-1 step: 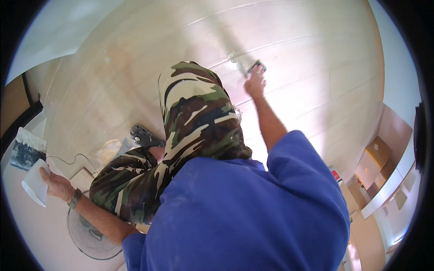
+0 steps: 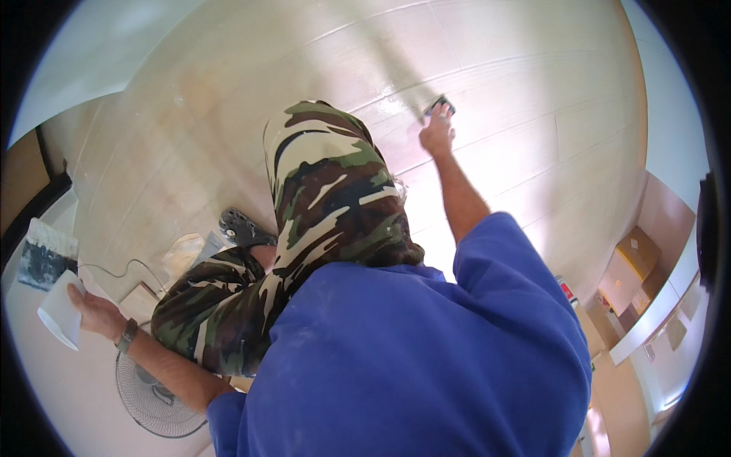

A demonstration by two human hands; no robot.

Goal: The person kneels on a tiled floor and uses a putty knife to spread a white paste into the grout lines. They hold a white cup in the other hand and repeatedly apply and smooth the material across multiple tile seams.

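My right hand [image 2: 436, 137] is stretched out low over the pale plank-patterned floor [image 2: 502, 91], its fingers closed round a small dark block [image 2: 443, 104] pressed to the surface. Whether the block is a sponge or a scraper I cannot make out. A wet, shiny patch [image 2: 390, 104] lies just left of it. At the far left, my left hand [image 2: 97, 314] grips a white tapered cup [image 2: 59, 311], tilted. Right beyond the cup is a flat, squarish pale piece [image 2: 49, 255] with dark smears; whether the two touch I cannot tell.
My camouflage-covered knee [image 2: 327, 167] rises in the middle. A clog [image 2: 242, 228] shows beside it. A round fan [image 2: 156, 400] stands at lower left, near a thin cable [image 2: 141, 263]. A cardboard box [image 2: 636, 255] and a red-and-white can [image 2: 566, 289] are at the right.
My right hand and the dark block have shifted slightly to the right and away from me. My left hand with the cup has barely moved.
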